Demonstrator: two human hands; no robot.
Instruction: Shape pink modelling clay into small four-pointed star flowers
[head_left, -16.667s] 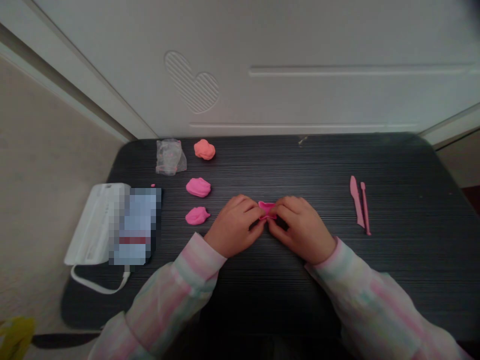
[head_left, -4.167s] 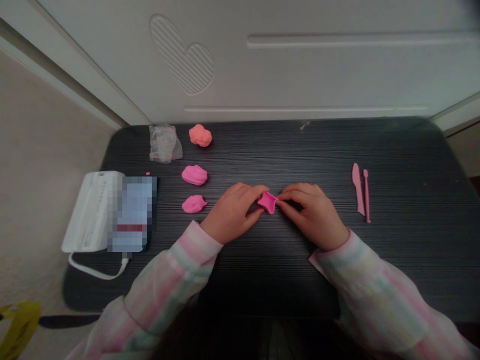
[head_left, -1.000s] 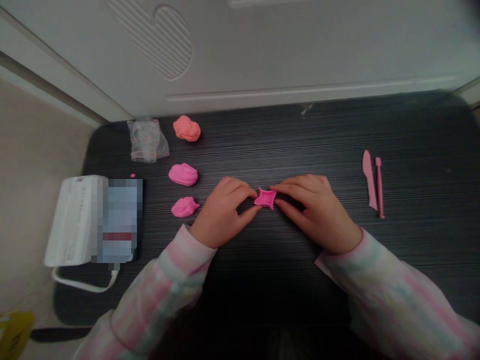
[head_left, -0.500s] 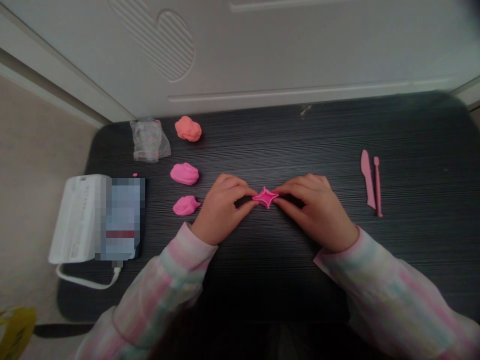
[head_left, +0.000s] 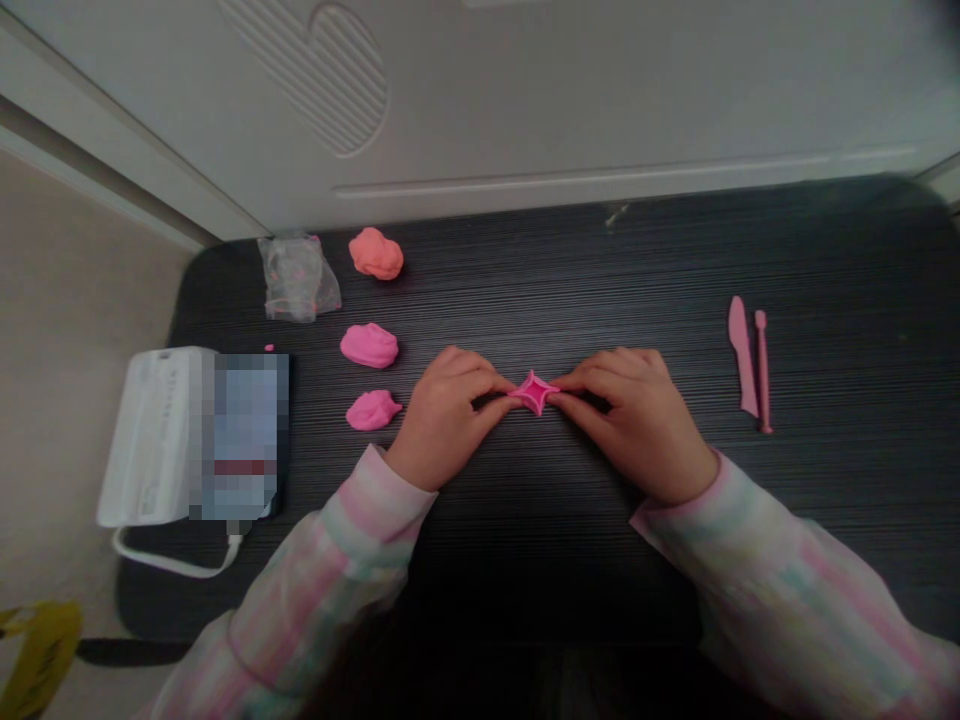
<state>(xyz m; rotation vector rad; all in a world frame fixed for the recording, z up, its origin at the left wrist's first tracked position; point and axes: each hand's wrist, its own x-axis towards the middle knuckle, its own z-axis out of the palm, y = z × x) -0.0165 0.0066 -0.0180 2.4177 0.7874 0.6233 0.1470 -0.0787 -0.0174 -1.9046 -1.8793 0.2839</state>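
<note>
A small pink clay star with four points and a hollow middle is held at the centre of the dark table. My left hand pinches its left point between thumb and fingers. On the opposite side, my right hand grips the right point the same way. The star's upper and lower points stick out free between my fingertips. Left of my left hand are two pink clay lumps, one close by and another farther up. An orange clay lump sits above them.
A pink plastic knife and a thin pink stick tool lie at the right. Crumpled clear plastic is at the upper left. Below it are a white device, a phone and a white cable. A pale panel borders the back.
Both hands keep their pinch on the clay star, which has shifted very slightly to the right in view. The camera view has moved a little.
</note>
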